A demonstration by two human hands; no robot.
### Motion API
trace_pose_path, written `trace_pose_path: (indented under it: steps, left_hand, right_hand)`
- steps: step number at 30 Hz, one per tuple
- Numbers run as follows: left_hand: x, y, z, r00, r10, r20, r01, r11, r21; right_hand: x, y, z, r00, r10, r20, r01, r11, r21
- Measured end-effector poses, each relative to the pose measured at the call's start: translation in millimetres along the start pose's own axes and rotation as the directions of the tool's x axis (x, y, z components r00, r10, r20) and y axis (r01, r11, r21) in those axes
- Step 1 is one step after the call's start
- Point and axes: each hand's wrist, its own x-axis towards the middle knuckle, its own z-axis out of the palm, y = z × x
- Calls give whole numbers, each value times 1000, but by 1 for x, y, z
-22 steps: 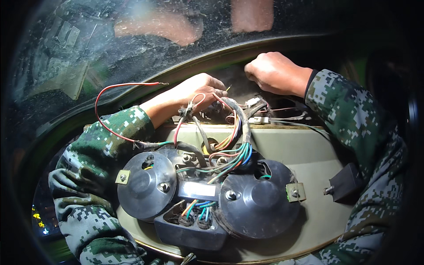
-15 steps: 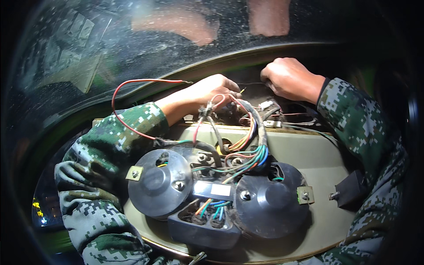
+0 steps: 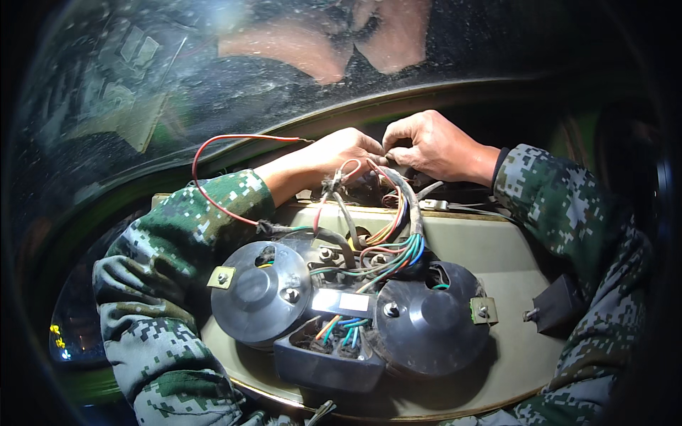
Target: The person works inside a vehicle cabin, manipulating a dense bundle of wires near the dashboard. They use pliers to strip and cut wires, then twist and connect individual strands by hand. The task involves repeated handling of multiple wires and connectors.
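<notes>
My left hand (image 3: 348, 153) and my right hand (image 3: 430, 145) meet behind the upturned instrument panel (image 3: 490, 241), both with fingers pinched at a small thin item, apparently wire, mostly hidden by the fingertips. Just below them arches a bundle of coloured wires (image 3: 405, 213), and a taped knot of wires (image 3: 332, 184) hangs by my left hand. A loose red wire (image 3: 206, 195) loops up over my left sleeve. On the panel are two black round gauge housings (image 3: 259, 305) (image 3: 430, 337) with metal brackets, and a black box (image 3: 327, 366) with wires entering it.
A dusty windscreen (image 3: 177, 57) with reflections curves above my hands, edged by a rim (image 3: 469, 86). A small black block (image 3: 558, 305) with a stud sits at the panel's right. Dark interior trim surrounds the panel.
My right hand has moved left and down to meet my left hand's fingertips. My left hand stays among the wires, and the whole view has shifted slightly.
</notes>
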Motion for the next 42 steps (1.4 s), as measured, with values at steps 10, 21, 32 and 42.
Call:
trace_pose_path:
  steps: [10,21,32,42]
  left_hand:
    - [0,-13,8,998,54,34,-55,998,29]
    - [16,-41,10,974,214,71,-219,973,71]
    - [18,-41,6,992,26,121,-44,988,149]
    - [-3,-21,-7,981,-40,188,79,976,-204]
  right_hand:
    - [2,-5,0,1000,6,-23,-6,1000,-24]
    - [7,-111,-26,891,-428,-154,454,841,294]
    - [5,-60,-40,952,-299,66,306,931,-197]
    - [5,-42,-42,971,-185,151,202,973,-113]
